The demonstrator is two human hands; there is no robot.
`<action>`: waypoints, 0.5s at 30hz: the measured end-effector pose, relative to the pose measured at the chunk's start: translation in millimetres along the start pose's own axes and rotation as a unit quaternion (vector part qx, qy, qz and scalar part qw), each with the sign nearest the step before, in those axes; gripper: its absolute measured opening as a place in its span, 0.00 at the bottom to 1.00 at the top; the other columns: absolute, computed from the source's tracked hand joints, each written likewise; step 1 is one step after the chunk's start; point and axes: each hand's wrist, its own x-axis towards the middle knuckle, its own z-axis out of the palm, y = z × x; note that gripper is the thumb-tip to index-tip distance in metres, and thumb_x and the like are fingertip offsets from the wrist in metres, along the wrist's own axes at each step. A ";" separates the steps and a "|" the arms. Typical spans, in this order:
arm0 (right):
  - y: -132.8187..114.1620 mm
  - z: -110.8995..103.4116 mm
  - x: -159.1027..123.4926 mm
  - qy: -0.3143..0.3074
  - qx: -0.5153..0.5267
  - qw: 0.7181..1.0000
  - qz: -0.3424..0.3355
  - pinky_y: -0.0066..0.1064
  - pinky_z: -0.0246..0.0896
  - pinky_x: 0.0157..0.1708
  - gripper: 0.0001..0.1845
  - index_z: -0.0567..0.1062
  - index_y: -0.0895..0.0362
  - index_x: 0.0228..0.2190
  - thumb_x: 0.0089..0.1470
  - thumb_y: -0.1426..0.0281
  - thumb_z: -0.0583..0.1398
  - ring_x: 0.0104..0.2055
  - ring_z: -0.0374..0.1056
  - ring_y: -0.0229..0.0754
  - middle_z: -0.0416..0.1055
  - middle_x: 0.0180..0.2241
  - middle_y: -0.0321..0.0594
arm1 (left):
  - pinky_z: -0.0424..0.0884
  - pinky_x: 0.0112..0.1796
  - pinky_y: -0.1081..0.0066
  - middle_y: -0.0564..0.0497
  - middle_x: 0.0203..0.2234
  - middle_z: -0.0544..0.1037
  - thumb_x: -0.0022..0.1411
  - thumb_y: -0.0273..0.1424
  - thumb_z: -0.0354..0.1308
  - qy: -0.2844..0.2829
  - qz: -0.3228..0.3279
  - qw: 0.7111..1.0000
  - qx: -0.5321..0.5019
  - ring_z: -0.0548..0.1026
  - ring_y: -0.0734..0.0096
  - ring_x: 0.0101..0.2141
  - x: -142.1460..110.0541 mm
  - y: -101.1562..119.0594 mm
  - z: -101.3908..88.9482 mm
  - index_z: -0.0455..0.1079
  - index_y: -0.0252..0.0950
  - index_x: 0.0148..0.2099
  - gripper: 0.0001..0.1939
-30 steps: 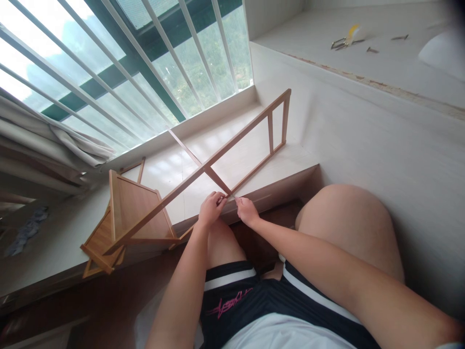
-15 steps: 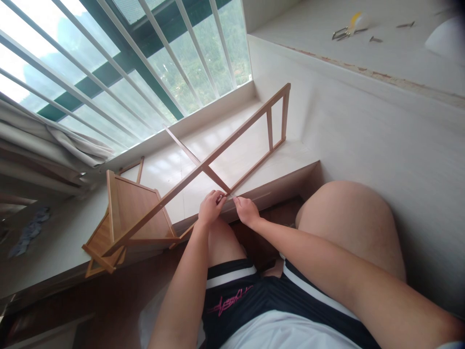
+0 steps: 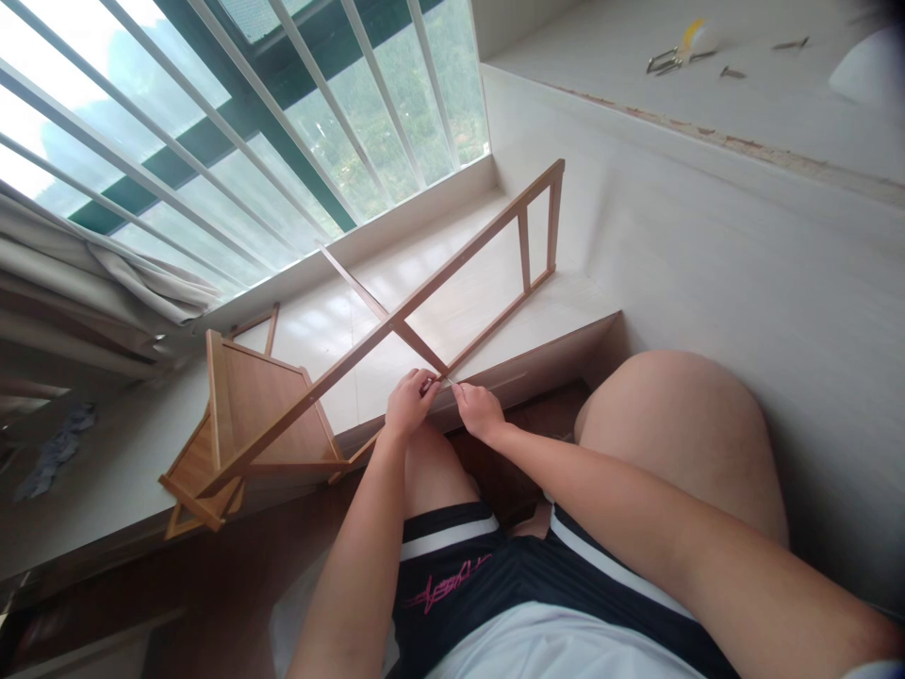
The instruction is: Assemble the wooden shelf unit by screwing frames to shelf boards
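Note:
A long wooden frame (image 3: 463,259) with crossbars slants from the lower left up towards the corner by the window. My left hand (image 3: 408,401) is closed around its near rail, at the end of a crossbar (image 3: 422,345). Close beside it, my right hand (image 3: 479,408) pinches a thin metal tool (image 3: 449,380) whose tip points at that joint. Most of the tool is covered by my fingers, so its exact kind does not show. Wooden panels (image 3: 272,405) with edge strips join the frame at its left end.
The frame rests over a pale window ledge (image 3: 332,363) below a barred window. On the upper right shelf (image 3: 600,57) lie bent metal pieces (image 3: 665,64) by a yellow-marked clear wrapper, and loose screws (image 3: 733,73). A grey curtain (image 3: 106,255) hangs at left.
The view has shifted slightly. Both hands stay at the same joint, and the frame keeps its position.

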 end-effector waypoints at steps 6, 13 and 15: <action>-4.9 -6.3 -3.9 -0.006 -0.034 0.999 -0.009 0.35 0.60 0.38 0.32 0.74 0.56 0.39 0.65 0.56 0.35 0.40 0.73 0.49 0.76 0.37 0.48 | 0.65 0.35 0.71 0.52 0.33 0.71 0.64 0.38 0.49 0.002 0.003 1.000 -0.002 0.70 0.70 0.34 0.0 0.3 -0.8 0.68 0.42 0.40 0.09; -9.1 -6.7 -4.9 -0.003 -0.032 0.999 0.008 0.37 0.60 0.40 0.32 0.74 0.57 0.39 0.65 0.56 0.36 0.40 0.73 0.51 0.76 0.37 0.52 | 0.64 0.35 0.71 0.52 0.33 0.71 0.64 0.38 0.49 0.002 0.007 1.000 -0.001 0.69 0.70 0.34 0.4 -0.5 0.5 0.68 0.42 0.40 0.09; -8.9 -6.4 -4.1 -0.002 -0.017 1.000 0.016 0.38 0.60 0.40 0.32 0.75 0.57 0.39 0.65 0.57 0.36 0.40 0.73 0.51 0.76 0.37 0.53 | 0.64 0.35 0.71 0.52 0.33 0.71 0.64 0.38 0.49 0.006 0.005 1.000 -0.005 0.69 0.70 0.34 0.3 -0.2 0.7 0.69 0.42 0.40 0.09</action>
